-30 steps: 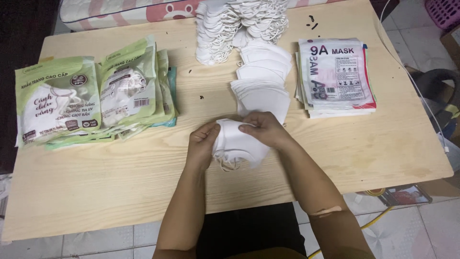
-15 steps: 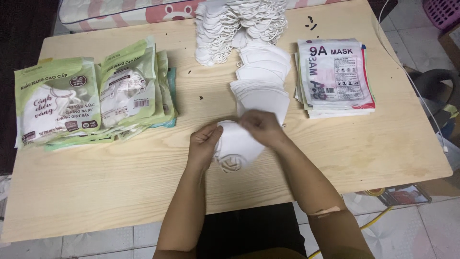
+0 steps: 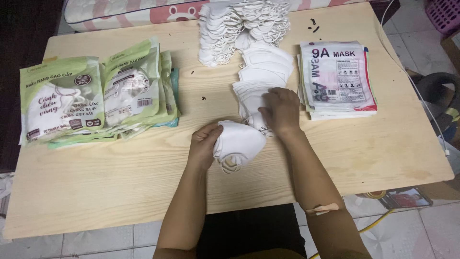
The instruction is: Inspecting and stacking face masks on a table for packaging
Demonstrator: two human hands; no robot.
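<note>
Fingers of the left hand (image 3: 203,144) curl closed around a small bundle of folded white masks (image 3: 238,145) resting on the pale wooden table (image 3: 96,187); the right hand (image 3: 280,111) lies palm-down, fingers loosely spread, on the near end of a fanned row of white masks (image 3: 263,72), gripping nothing that can be seen. Beyond it sits a heap of loose masks (image 3: 239,24); green-packaged masks (image 3: 96,91) are stacked at the left; a pile of pink-and-white printed packets (image 3: 338,79) lies at the right.

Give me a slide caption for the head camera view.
Left hand holds folded white masks while right hand rests on the mask row on a wooden table.
</note>
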